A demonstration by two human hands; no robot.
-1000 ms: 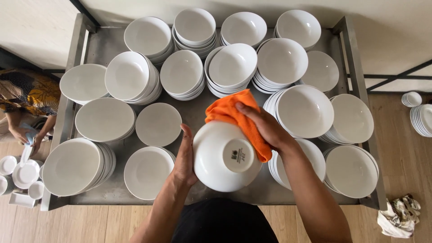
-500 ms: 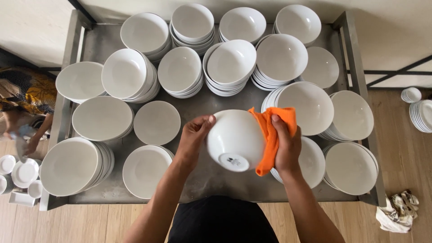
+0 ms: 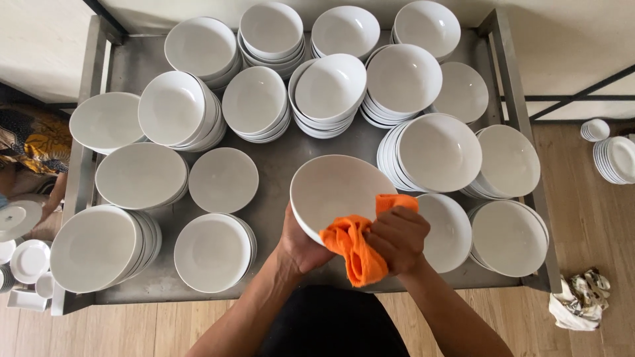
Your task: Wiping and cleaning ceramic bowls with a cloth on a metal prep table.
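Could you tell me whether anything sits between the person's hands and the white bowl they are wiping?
Only the orange cloth: it lies between the right hand and the rim of the white bowl. The left hand grips the bowl directly, nothing between.

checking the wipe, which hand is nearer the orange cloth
Right. The right hand grips the orange cloth against the rim of the white bowl; the left hand holds the bowl from beneath, just left of the cloth.
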